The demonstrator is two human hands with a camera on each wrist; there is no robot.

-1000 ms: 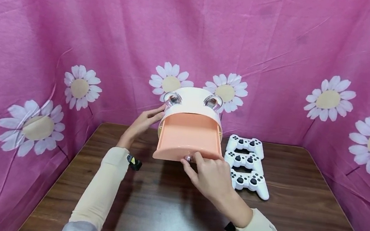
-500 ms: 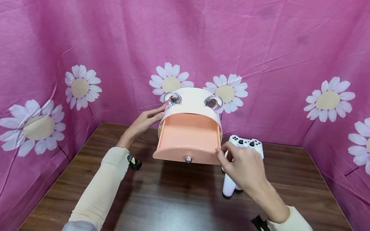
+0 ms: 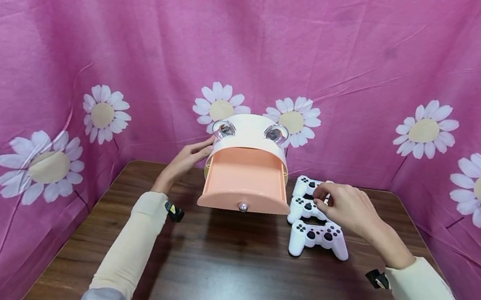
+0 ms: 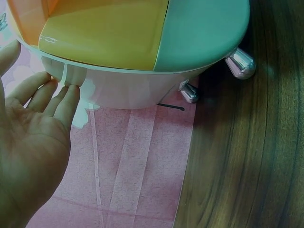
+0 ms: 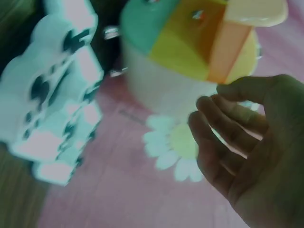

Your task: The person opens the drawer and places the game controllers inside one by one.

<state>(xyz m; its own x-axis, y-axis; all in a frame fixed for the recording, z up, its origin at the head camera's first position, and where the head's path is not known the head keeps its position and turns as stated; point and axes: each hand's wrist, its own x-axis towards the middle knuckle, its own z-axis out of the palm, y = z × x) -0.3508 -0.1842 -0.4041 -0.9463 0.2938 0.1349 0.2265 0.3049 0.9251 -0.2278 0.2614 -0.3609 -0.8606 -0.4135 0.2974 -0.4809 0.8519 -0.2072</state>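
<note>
A rounded white storage box (image 3: 250,128) with two shiny eye-like ovals stands at the table's back. Its peach drawer (image 3: 247,176) is pulled out, with nothing visible inside and a silver knob (image 3: 243,206) on its front. My left hand (image 3: 181,163) rests its extended fingers against the box's left side. In the left wrist view, the yellow front panel (image 4: 104,38) sits beside a green one. My right hand (image 3: 351,210) hovers over white game controllers, loosely curled and holding nothing. The nearest controller (image 3: 319,237) lies in full view; my hand partly hides the two behind.
The wooden table (image 3: 223,279) runs up to a pink curtain (image 3: 254,45) printed with daisies at the back and sides. Silver feet (image 4: 241,64) raise the box off the table. The right wrist view is blurred, with controllers (image 5: 47,90) at its left.
My right hand has let go of the drawer knob and moved right, past the drawer's corner, to above the controllers. The left hand and the pulled-out drawer stay put.
</note>
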